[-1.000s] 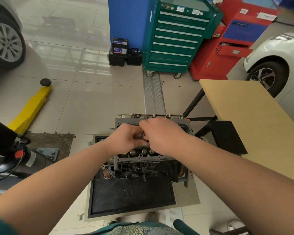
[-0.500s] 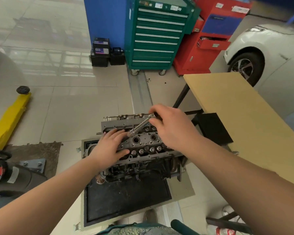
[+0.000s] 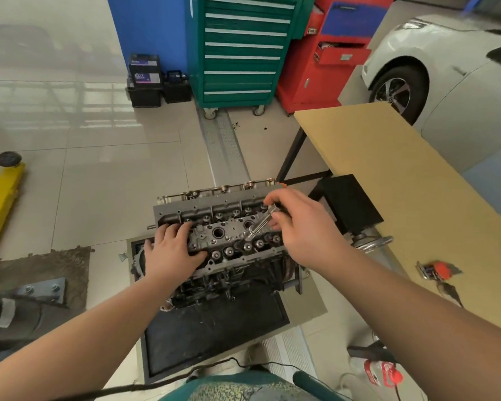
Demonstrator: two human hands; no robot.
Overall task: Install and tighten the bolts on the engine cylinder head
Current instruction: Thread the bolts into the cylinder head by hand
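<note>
The grey engine cylinder head sits on an engine block over a black floor tray. My left hand lies flat on the head's left end, fingers spread. My right hand holds a long silver bolt at its upper end. The bolt slants down to the left, its tip over the right half of the head near a round hole. Valve springs and several round holes show along the head's top.
A tan table runs along the right with a red-handled tool near its edge. A green tool cabinet, red cabinet and batteries stand behind. A yellow jack lies left, a white car far right.
My hands came apart: the left one settled flat on the head's left end, and the right one carried the bolt toward the head's right half.
</note>
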